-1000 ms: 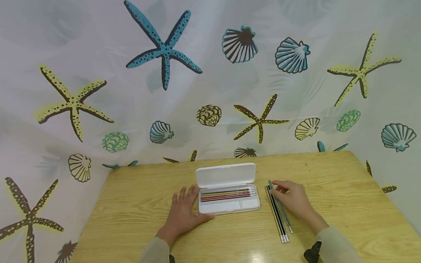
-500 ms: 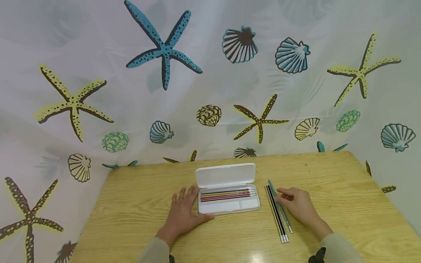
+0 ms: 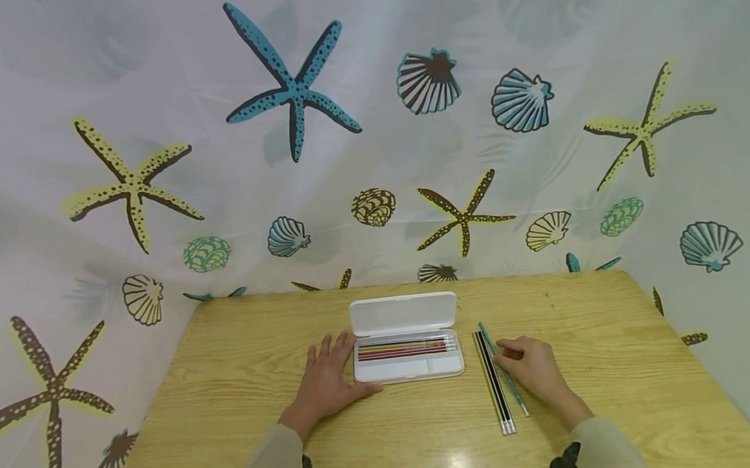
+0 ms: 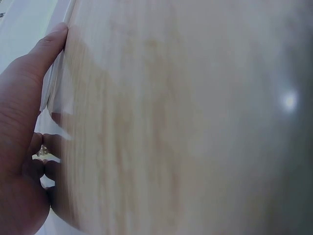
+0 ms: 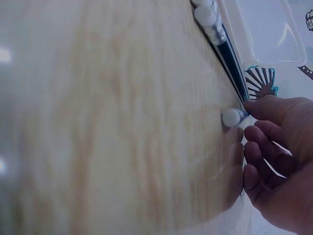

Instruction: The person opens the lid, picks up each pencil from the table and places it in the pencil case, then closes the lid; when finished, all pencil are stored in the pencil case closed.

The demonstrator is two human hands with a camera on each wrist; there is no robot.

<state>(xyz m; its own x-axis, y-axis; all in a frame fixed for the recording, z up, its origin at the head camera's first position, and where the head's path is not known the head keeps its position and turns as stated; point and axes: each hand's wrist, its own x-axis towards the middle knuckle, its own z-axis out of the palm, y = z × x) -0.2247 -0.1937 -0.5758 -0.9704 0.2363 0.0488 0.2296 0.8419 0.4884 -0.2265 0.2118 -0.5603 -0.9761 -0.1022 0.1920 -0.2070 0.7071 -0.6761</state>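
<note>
A white plastic pencil case [image 3: 407, 368] lies with its lid [image 3: 403, 314] raised. Several pencils [image 3: 401, 350] in black, yellow and red lie in its back compartment. My left hand [image 3: 327, 381] rests at the case's left end, fingers extended on the table, thumb [image 4: 49, 46] along the front edge. Right of the case, my right hand [image 3: 535, 370] pinches a teal pencil [image 3: 515, 391] between thumb and fingers. Its white eraser end [image 5: 231, 118] shows in the right wrist view. Black pencils [image 3: 494, 383] lie side by side just left of it, eraser ends toward me.
The wooden table [image 3: 259, 332] extends to both sides of the case. Behind it hangs a pale curtain [image 3: 370, 135] printed with starfish and shells. A bright light reflection [image 3: 458, 466] shows on the table's near part.
My right hand has slid a little down and right along the teal pencil. The pencil's eraser end has swung slightly right, away from the black ones. My left hand has stayed still.
</note>
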